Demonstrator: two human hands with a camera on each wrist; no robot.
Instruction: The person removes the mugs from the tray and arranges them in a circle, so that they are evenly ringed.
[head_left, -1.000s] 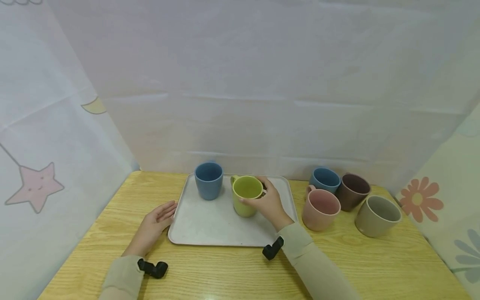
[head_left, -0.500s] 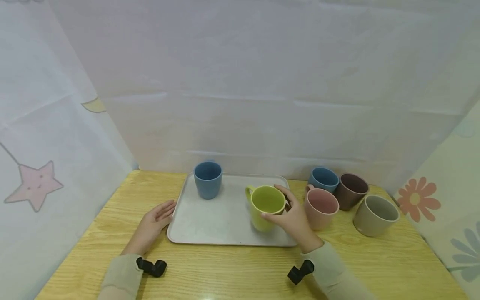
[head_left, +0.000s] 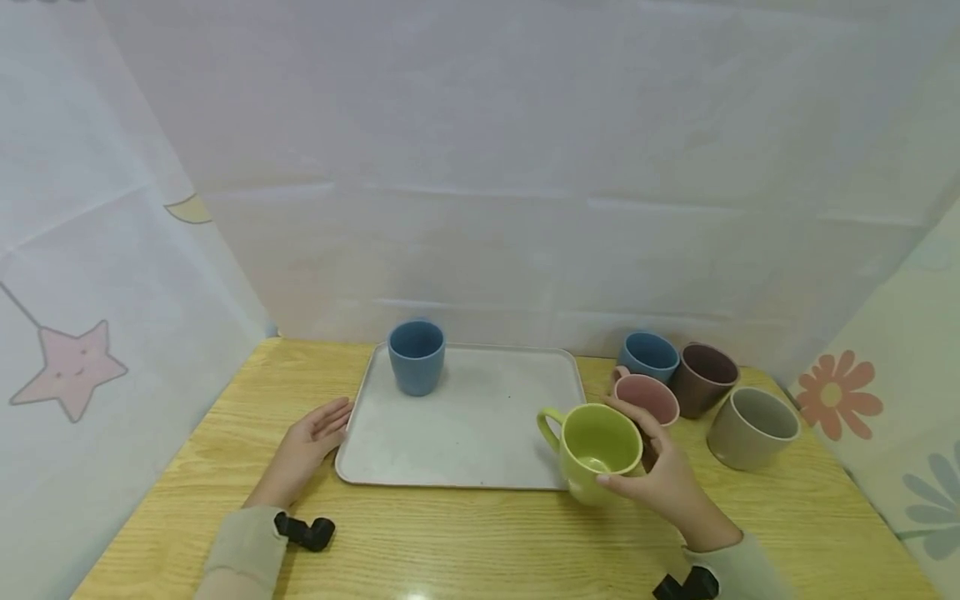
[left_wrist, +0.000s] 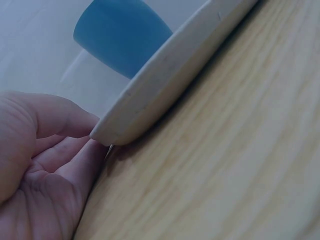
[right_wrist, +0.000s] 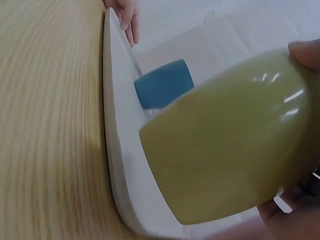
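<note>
My right hand holds a yellow-green mug by its body near the rim, with the thumb on the near side. The handle points left, away from the palm. In the right wrist view the mug's base is off the pale tray; from the head it overlaps the tray's front right corner. My left hand rests on the table, its fingertips touching the left edge of the tray. At the tray's back left stands a blue mug.
A pink mug, partly hidden by my right hand, stands right of the tray. Close behind and beside it are a second blue mug, a brown mug and a grey-beige mug. White cloth hangs behind the table.
My right hand has carried the yellow-green mug from the middle of the tray to the right and nearer, to the tray's front right corner. The left hand has stayed in place.
</note>
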